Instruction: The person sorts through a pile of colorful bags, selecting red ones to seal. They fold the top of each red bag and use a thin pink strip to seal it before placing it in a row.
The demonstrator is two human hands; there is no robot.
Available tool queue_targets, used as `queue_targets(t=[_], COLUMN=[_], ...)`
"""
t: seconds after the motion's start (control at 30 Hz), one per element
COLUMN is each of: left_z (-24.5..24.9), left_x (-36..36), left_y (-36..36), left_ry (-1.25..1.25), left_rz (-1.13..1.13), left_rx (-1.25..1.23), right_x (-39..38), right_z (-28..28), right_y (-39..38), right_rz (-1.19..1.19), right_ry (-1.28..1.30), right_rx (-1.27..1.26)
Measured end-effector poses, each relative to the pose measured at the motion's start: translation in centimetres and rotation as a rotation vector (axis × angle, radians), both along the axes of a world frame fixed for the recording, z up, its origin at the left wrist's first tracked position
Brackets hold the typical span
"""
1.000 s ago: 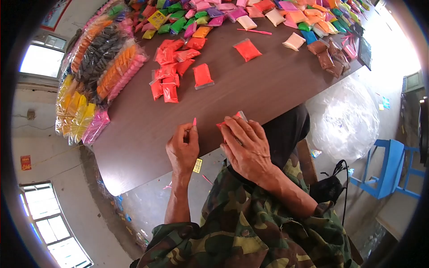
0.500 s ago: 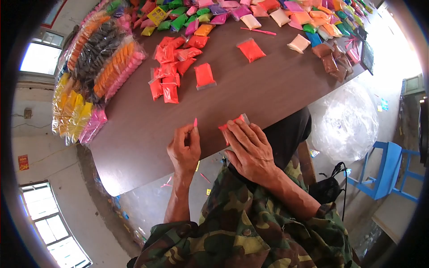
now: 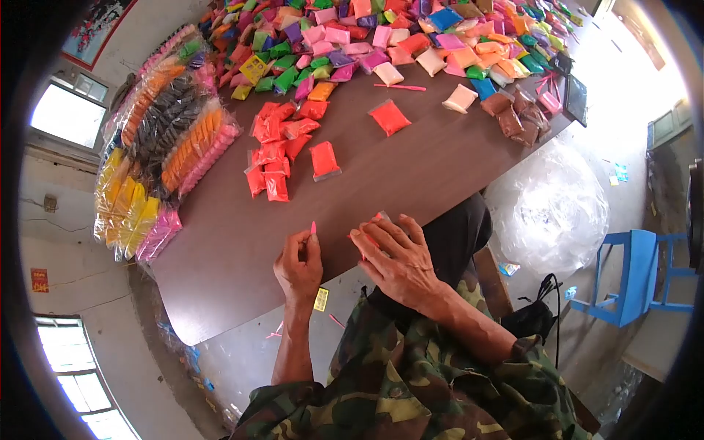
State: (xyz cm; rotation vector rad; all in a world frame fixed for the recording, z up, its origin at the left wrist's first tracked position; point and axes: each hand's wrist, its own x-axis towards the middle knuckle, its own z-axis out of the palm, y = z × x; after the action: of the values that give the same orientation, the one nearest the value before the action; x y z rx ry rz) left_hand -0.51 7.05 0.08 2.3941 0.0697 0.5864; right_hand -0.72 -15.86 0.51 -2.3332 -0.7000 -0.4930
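Note:
My left hand [image 3: 298,265] is closed at the table's near edge, pinching a pink plastic stick [image 3: 314,228] whose pointed tip sticks up past the thumb. Beside it on the right, my right hand [image 3: 400,262] curls over a small red packet [image 3: 380,216]. Only bits of that packet show around the fingers; the palm hides the remainder. Farther up the table lie a single red packet [image 3: 324,160], another red packet [image 3: 389,117] and a heap of red packets [image 3: 273,150].
A large pile of coloured packets [image 3: 352,49] covers the far side of the brown table [image 3: 220,271]. Bagged packets [image 3: 165,132] line the left edge. Brown packets [image 3: 517,117] lie at the right. A clear plastic bag [image 3: 546,209] and a blue stool [image 3: 629,279] stand beyond the edge.
The view has tilted, so the table items sit lower or farther left. My right hand has gone from lying flat on the red packet to curling over it. My left hand still pinches the stick.

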Motion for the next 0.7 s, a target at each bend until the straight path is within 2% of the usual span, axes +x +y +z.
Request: queue_targets(t=[0.13,0.23,0.33,0.5,0.7], left_z=[0.2,0.5,0.5,0.1,0.7], left_x=[0.0,0.1,0.1,0.4,0.5], left_y=[0.1,-0.2,-0.3,-0.2,-0.4], left_ry=[0.002,0.009,0.011,-0.040,-0.002], left_rz=[-0.003,-0.001,0.008,-0.003,0.005], left_rx=[0.024,-0.007,-0.022,-0.013,-0.039], right_x=[1.0,2.3,3.8,7.3,10.9], right_z=[0.0,1.0,2.4,4.0,4.2], right_y=[-0.8,-2.4,-4.1,-7.0,-7.8], right_rz=[0.002,-0.057,-0.147,-0.318,-0.279], right_ry=[0.012,-0.074,0.008,-0.095,-0.013], right_rx=[0.014,0.020,0.024,-0.002,0.306])
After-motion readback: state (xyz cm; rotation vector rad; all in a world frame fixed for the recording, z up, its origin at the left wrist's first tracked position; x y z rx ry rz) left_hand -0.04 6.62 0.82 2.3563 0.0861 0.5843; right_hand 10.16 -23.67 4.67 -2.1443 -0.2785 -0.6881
